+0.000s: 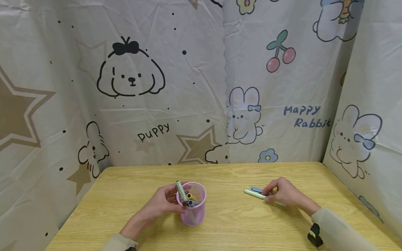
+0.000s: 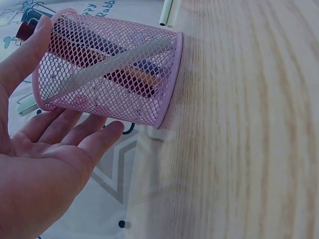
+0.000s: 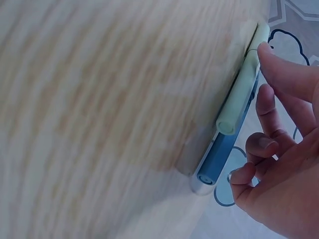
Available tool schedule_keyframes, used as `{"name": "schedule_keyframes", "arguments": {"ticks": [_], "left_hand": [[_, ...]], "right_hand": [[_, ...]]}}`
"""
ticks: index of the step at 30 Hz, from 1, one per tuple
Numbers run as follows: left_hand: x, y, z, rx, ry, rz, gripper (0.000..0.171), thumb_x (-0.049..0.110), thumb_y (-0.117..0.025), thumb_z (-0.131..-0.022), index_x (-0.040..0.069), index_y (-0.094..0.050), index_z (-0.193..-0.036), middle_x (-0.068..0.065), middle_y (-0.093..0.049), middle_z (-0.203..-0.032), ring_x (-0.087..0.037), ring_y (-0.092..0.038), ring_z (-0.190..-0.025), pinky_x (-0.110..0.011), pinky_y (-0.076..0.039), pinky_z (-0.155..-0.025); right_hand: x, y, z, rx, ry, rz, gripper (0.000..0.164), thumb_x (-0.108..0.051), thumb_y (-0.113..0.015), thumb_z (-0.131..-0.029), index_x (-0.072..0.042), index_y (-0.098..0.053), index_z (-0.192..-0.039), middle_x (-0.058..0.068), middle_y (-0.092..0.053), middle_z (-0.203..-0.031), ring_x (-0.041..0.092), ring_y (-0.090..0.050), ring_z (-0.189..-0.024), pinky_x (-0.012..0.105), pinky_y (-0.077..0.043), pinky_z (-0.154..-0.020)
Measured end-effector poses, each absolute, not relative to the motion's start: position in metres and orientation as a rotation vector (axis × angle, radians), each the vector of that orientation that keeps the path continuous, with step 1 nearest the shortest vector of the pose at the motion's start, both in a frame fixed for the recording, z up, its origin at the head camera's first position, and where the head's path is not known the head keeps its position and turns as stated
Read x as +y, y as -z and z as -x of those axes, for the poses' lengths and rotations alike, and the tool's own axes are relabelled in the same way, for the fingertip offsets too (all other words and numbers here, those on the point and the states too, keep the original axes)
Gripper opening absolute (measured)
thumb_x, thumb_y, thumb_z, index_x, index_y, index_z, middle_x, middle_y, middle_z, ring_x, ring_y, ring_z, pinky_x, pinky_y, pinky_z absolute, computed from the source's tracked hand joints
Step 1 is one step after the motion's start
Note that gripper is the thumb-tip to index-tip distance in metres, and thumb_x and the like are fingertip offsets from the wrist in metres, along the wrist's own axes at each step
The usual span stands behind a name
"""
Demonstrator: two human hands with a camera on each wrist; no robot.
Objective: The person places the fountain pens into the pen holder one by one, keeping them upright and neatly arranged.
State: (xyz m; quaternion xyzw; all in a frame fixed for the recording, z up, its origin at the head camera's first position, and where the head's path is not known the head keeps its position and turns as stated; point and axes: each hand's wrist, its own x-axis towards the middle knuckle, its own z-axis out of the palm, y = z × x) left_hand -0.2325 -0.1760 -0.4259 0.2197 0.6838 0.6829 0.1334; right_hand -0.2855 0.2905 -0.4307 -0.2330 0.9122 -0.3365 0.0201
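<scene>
A pink mesh pen cup (image 1: pixel 198 213) stands on the table, gripped near its rim by my left hand (image 1: pixel 160 202), thumb on one side and fingers on the other. Inside it are several pens; a pale green one (image 1: pixel 180 190) leans out over the rim, beside a yellow-ended pen (image 1: pixel 191 197). To the right, my right hand (image 1: pixel 285 192) pinches a light green pen (image 3: pixel 238 97) lying on the table. The thumb presses its near side, and the index fingertip is partly hidden. A blue pen (image 3: pixel 219 157) lies close along the green one's far side.
The wood-grain table (image 1: pixel 226 216) ends at a hanging cloth (image 1: pixel 188 104) with puppy and rabbit drawings, which also rises at the left and right sides. A dark band (image 1: pixel 315 235) is strapped over the right sleeve.
</scene>
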Motion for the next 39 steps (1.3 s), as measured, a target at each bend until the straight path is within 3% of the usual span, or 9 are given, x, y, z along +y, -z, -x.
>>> {"name": "schedule_keyframes", "arguments": {"ticks": [14,24,39], "left_hand": [[-0.176,0.426,0.232,1.988,-1.979,-0.622,0.082,-0.003,-0.086,-0.081,-0.008,-0.046,-0.153,-0.027,-0.053,-0.152,-0.024,-0.064,-0.124,-0.028,-0.052,-0.104],[-0.176,0.426,0.232,1.99,-1.969,-0.649,0.083,-0.001,-0.086,-0.082,-0.008,-0.045,-0.153,-0.025,-0.051,-0.154,-0.031,-0.059,-0.132,-0.029,-0.047,-0.109],[-0.176,0.426,0.232,1.993,-1.971,-0.634,0.082,-0.002,-0.085,-0.082,-0.007,-0.045,-0.154,-0.026,-0.05,-0.154,-0.03,-0.06,-0.131,-0.03,-0.048,-0.109]], "right_hand": [[0.286,0.433,0.283,2.787,1.077,0.729,0.011,-0.007,-0.09,-0.081,-0.011,-0.084,-0.09,-0.004,-0.067,-0.083,0.013,-0.055,-0.074,0.024,-0.043,-0.063],[0.279,0.431,0.274,2.732,1.107,0.722,0.012,-0.008,-0.09,-0.081,-0.011,-0.084,-0.09,-0.005,-0.067,-0.083,0.011,-0.054,-0.075,0.024,-0.045,-0.065],[0.276,0.429,0.263,2.68,1.145,0.74,0.017,-0.007,-0.089,-0.083,-0.005,-0.083,-0.098,-0.003,-0.072,-0.087,0.01,-0.057,-0.075,0.024,-0.048,-0.065]]}}
